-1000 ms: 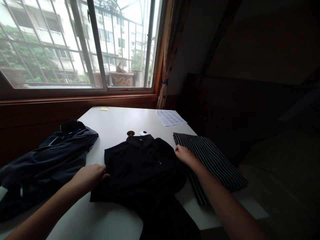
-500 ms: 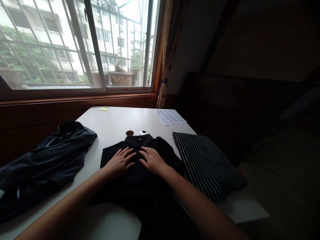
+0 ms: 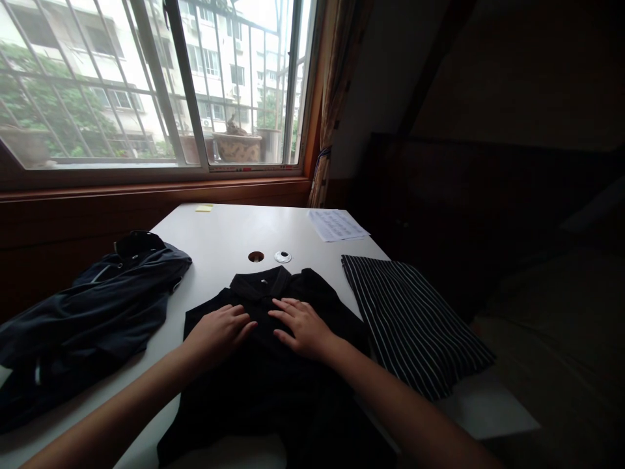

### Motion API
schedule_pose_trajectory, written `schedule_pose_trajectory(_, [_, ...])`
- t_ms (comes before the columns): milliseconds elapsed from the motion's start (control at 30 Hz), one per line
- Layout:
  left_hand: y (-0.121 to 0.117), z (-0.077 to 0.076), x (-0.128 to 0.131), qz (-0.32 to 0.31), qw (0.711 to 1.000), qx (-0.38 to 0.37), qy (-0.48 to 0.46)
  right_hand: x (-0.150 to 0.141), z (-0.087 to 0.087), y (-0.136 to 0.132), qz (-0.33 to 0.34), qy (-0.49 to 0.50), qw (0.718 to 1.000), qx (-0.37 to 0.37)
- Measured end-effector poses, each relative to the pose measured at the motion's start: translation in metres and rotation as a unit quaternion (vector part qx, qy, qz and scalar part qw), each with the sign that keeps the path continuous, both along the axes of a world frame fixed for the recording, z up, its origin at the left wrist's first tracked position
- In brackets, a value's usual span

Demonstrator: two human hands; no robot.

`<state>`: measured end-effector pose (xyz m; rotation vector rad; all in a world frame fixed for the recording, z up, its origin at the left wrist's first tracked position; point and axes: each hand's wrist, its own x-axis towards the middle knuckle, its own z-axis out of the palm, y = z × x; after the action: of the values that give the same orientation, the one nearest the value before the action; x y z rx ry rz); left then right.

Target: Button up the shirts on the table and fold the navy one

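A black polo shirt (image 3: 263, 391) lies face up in the middle of the white table (image 3: 219, 234), collar toward the window, lower part hanging over the near edge. My left hand (image 3: 217, 329) lies flat on its chest, fingers spread and open. My right hand (image 3: 303, 326) rests flat beside it on the same shirt, fingers apart, holding nothing. Both hands sit just below the collar.
A dark navy garment (image 3: 92, 306) is heaped on the table's left side. A folded black-and-white striped garment (image 3: 410, 322) lies at the right edge. A paper sheet (image 3: 336, 225), a yellow sticky note (image 3: 204, 208), a cable hole (image 3: 256, 256) and its cap (image 3: 282, 256) are farther back. Window ahead.
My hands moved from the shirt's side edges to the middle of its chest. Since then the shirt has slid toward me with both hands flat on it.
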<state>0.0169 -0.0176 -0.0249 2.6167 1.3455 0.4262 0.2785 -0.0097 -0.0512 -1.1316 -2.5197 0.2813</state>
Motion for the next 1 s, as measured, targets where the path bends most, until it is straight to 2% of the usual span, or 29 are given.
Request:
schedule_pose_trajectory(100, [0.015, 0.007, 0.002, 0.02, 0.999, 0.028, -0.008, 0.0, 0.007, -0.007, 0.03, 0.013, 0.999, 0.0])
schedule_pose_trajectory(167, [0.03, 0.004, 0.005, 0.016, 0.998, 0.052, -0.025, 0.0, 0.012, -0.003, 0.045, 0.034, 0.998, 0.001])
schedule_pose_trajectory(267, [0.052, -0.011, 0.01, 0.013, 0.996, 0.051, -0.067, -0.005, 0.016, 0.016, 0.025, 0.084, 0.996, 0.009])
schedule_pose_trajectory(367, [0.064, -0.027, 0.012, 0.036, 0.993, 0.042, -0.105, -0.016, 0.017, 0.043, 0.004, 0.111, 0.993, 0.03])
schedule_pose_trajectory(467, [0.066, -0.036, 0.009, 0.051, 0.987, 0.04, -0.145, -0.027, 0.013, 0.065, 0.023, 0.074, 0.997, 0.026])
schedule_pose_trajectory(600, [0.064, -0.038, 0.006, 0.054, 0.982, 0.032, -0.177, -0.031, 0.003, 0.079, 0.027, 0.046, 0.999, 0.004])
schedule_pose_trajectory(800, [0.067, -0.039, 0.009, 0.026, 0.988, 0.029, -0.148, -0.022, -0.008, 0.082, 0.047, 0.074, 0.996, 0.017])
schedule_pose_trajectory(1000, [0.062, -0.03, 0.012, 0.024, 0.987, -0.01, -0.156, -0.024, -0.008, 0.076, 0.025, 0.096, 0.994, 0.04])
